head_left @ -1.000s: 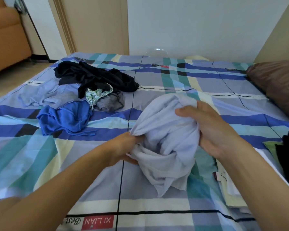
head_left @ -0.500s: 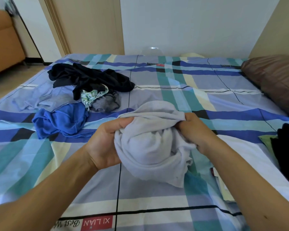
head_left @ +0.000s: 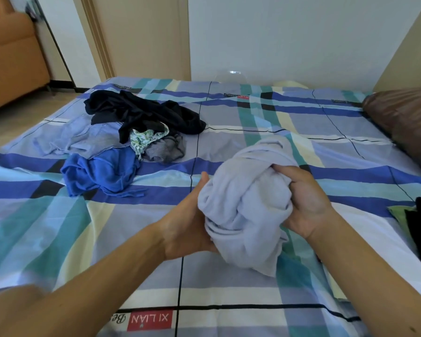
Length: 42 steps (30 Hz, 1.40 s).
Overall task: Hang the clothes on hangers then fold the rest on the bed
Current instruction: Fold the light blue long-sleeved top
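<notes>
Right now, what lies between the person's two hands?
A bunched pale lilac garment, held by the left hand and the right hand, shown in the head view.

Soft, matt cloth nearly everywhere.
The pale lilac garment (head_left: 246,205) was a soft, matt knit, heavily crumpled; the plaid bedsheet (head_left: 229,113) a smooth, matt woven cloth. The black garment (head_left: 141,113) looked thin and faintly sheeny, the blue garment (head_left: 100,171) matt and jersey-like. The brown pillow (head_left: 406,117) had a smooth, slightly glossy cover; the orange sofa (head_left: 10,57) matt upholstery.
</notes>
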{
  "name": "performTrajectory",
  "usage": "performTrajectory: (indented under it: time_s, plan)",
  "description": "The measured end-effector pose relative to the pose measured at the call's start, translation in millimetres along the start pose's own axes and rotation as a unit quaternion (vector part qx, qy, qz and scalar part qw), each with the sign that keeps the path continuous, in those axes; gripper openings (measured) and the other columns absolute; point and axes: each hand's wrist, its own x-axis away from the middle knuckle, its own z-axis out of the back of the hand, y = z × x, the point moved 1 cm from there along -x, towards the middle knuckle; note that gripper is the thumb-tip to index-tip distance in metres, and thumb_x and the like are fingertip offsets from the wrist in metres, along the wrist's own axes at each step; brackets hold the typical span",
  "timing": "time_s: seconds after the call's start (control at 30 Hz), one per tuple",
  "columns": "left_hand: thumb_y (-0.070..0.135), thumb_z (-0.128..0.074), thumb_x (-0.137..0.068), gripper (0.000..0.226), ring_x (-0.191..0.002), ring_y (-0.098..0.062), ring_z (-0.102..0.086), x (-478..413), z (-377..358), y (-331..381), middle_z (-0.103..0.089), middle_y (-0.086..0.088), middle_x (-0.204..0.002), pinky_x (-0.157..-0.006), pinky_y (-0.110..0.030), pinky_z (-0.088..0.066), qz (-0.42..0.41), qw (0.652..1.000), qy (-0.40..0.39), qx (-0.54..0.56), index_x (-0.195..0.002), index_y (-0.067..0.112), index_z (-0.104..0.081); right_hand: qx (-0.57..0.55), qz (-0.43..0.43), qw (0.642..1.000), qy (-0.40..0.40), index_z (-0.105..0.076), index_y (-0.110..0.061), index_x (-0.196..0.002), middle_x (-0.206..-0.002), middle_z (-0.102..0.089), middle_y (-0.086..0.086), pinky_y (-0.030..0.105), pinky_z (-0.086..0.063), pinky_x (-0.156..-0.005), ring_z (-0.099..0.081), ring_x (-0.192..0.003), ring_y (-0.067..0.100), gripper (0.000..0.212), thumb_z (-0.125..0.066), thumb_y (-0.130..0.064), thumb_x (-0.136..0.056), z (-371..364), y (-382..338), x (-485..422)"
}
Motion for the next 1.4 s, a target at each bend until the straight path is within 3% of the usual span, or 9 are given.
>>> performTrajectory:
  time_s: [0.13,0.27,0.43,0.63,0.77,0.83,1.1,1.27,1.4]
  plan:
    - [0.072,-0.071,-0.07,0.083,-0.124,-0.027,-0.062,3.0,-3.3,9.3,-0.064,-0.014,-0.135,-0.105,-0.039,-0.051,-0.108,0.985,-0.036,0.13,-0.129,0.013,-0.069,0.049,0.036,0.998,-0.007,-0.074,-0.011,-0.113,-0.112,-0.075,0.009,0.031,-0.061,-0.08,-0.073,-0.1,0.02,0.035,-0.063,-0.019,-0.08,3.5,-4.1,-2.5]
    - [0.037,-0.094,-0.053,0.058,-0.094,-0.024,-0.074,13.3,6.1,23.1,-0.076,-0.012,-0.102,-0.081,-0.032,-0.06,-0.169,0.976,-0.053,0.126,-0.1,0.007,-0.08,0.224,0.039,0.972,0.056,-0.072,-0.009,-0.115,-0.111,-0.076,0.012,0.042,-0.054,-0.093,-0.071,-0.105,0.028,0.029,-0.07,-0.013,-0.086,20.1,-4.6,-13.3]
    - [0.028,-0.089,-0.04,0.041,-0.077,-0.021,-0.076,25.6,6.7,32.8,-0.077,-0.007,-0.082,-0.065,-0.029,-0.06,-0.2,0.972,-0.026,0.119,-0.075,0.008,-0.081,0.309,0.006,0.947,0.086,-0.071,-0.014,-0.105,-0.096,-0.077,0.005,0.033,-0.055,-0.076,-0.07,-0.091,0.021,0.013,-0.068,-0.022,-0.096,27.5,4.2,-22.2]
    - [0.042,-0.054,-0.085,0.05,-0.1,-0.025,-0.073,17.9,0.4,38.7,-0.073,-0.014,-0.115,-0.085,-0.035,-0.061,-0.169,0.976,0.067,0.123,-0.115,0.007,-0.074,0.419,0.137,0.878,0.189,-0.053,-0.027,-0.12,-0.106,-0.059,-0.006,0.021,-0.047,-0.074,-0.06,-0.095,0.009,0.044,-0.079,-0.022,-0.085,18.9,-0.4,-15.0]
    - [0.042,-0.049,-0.092,0.056,-0.127,-0.033,-0.059,14.0,2.7,35.1,-0.065,-0.016,-0.132,-0.109,-0.045,-0.046,-0.172,0.977,0.081,0.1,-0.136,0.009,-0.06,0.379,0.255,0.89,0.016,-0.063,-0.023,-0.105,-0.094,-0.063,-0.009,0.021,-0.05,-0.083,-0.061,-0.091,0.007,0.024,-0.074,-0.03,-0.086,-3.1,-7.7,3.8]
    - [0.044,-0.046,-0.093,0.057,-0.129,-0.032,-0.057,11.0,-1.6,31.0,-0.065,-0.015,-0.133,-0.113,-0.045,-0.041,-0.164,0.982,0.069,0.067,-0.135,0.008,-0.06,0.457,0.272,0.845,-0.05,-0.063,-0.029,-0.108,-0.101,-0.062,-0.01,0.019,-0.047,-0.084,-0.06,-0.097,0.01,0.032,-0.07,-0.047,-0.082,-11.5,0.4,9.2]
    - [0.059,-0.043,-0.095,0.059,-0.118,-0.024,-0.066,5.1,-0.9,21.0,-0.072,-0.01,-0.121,-0.111,-0.047,-0.043,-0.177,0.967,0.106,-0.147,-0.123,0.014,-0.069,0.618,0.309,0.721,-0.06,-0.065,-0.031,-0.09,-0.1,-0.048,-0.011,0.02,-0.042,-0.085,-0.054,-0.1,0.009,0.018,-0.073,-0.043,-0.081,-11.8,15.8,4.7]
    - [0.059,-0.061,-0.092,0.063,-0.098,-0.029,-0.072,7.9,9.2,30.6,-0.074,-0.014,-0.109,-0.086,-0.033,-0.059,-0.193,0.959,0.092,-0.185,-0.116,0.001,-0.068,0.452,0.29,0.842,0.042,-0.06,-0.01,-0.079,-0.078,-0.058,-0.006,0.02,-0.039,-0.069,-0.051,-0.072,0.006,0.021,-0.057,-0.012,-0.099,-3.3,0.1,-0.2]
    - [0.022,-0.078,-0.08,0.043,-0.085,-0.023,-0.068,18.2,28.4,44.1,-0.072,-0.017,-0.1,-0.072,-0.026,-0.056,-0.143,0.958,0.023,-0.249,-0.111,-0.004,-0.067,0.174,0.193,0.942,0.215,-0.059,-0.019,-0.073,-0.07,-0.062,-0.006,0.031,-0.047,-0.075,-0.058,-0.075,0.014,0.029,-0.052,-0.02,-0.101,15.8,-24.2,-3.5]
